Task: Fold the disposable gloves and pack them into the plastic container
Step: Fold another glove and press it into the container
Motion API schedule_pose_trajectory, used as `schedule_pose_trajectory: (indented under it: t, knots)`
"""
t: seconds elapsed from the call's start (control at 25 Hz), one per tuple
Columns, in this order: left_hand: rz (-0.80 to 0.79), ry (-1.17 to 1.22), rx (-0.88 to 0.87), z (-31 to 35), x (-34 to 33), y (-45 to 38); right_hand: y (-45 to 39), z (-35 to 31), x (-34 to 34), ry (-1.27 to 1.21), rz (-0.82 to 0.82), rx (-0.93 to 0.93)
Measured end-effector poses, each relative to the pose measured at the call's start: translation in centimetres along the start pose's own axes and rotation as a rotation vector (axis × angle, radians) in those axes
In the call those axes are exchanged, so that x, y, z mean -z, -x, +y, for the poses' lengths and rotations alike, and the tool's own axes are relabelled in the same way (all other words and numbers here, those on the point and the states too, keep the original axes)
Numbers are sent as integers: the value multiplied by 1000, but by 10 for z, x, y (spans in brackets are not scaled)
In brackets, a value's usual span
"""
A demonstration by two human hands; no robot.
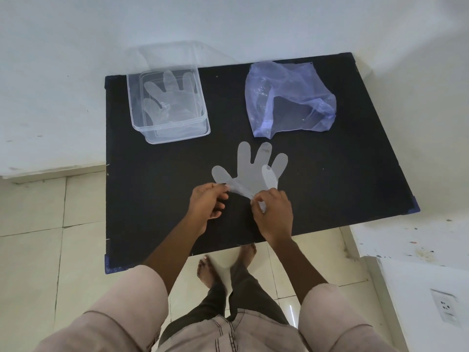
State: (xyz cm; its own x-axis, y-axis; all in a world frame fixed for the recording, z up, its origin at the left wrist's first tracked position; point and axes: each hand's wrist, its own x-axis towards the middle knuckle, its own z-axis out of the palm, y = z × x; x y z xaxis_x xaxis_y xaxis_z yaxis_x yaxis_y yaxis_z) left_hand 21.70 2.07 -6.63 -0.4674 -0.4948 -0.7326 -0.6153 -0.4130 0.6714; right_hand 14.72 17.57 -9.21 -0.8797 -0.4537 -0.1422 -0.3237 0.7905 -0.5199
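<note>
Thin clear plastic, one glove (250,171) lying flat on the black table (330,174), fingers pointing away from the person, thumb lobe to the left, one finger already doubled over at the right side. Left hand (208,201) pinches the cuff edge at its left corner, fingers closed on the film; right hand (274,212) pinches the cuff at its right, fingers also closed on it, the cuff gathered and lifted between them. Clear container (142,123) sits open at the far left of the table with gloves (167,97) already inside, seemingly laid flat; its lid leans behind. Crumpled blue bag (286,97) far right, well apart. Judgement: fold in hand is cuff up toward the fingers. Best kept slow, both corners level, film taut so it does not cling or skew; press the crease flat on the table before lifting toward the container
</note>
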Motion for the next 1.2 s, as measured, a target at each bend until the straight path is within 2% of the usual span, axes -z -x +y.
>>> schedule_pose_trajectory:
  t: [0.12,0.2,0.28,0.44,0.64,0.8,0.92,1.04,1.2]
  knots:
    - [111,-421,-468,-18,10,1,-11,4,12,-57,-90,-4]
    - [107,-640,-609,-21,10,0,-16,5,18,-60,-97,-22]
    - [77,-729,-666,-16,7,-3,-18,6,22,-54,-95,-33]
    - [74,-805,-740,-7,0,-12,-24,3,34,-34,-111,-10]
    - [69,-661,-853,12,-9,-15,-33,1,42,3,-141,-6]
    - [5,-658,-896,25,-13,-21,-39,2,45,29,-149,60]
    - [25,-635,-850,34,-15,-25,-45,12,48,-6,-144,88]
    - [23,-542,-779,42,-17,-27,-41,32,56,-173,-129,12]
    - [7,-424,-700,48,-19,-29,-35,44,58,-237,-139,-49]
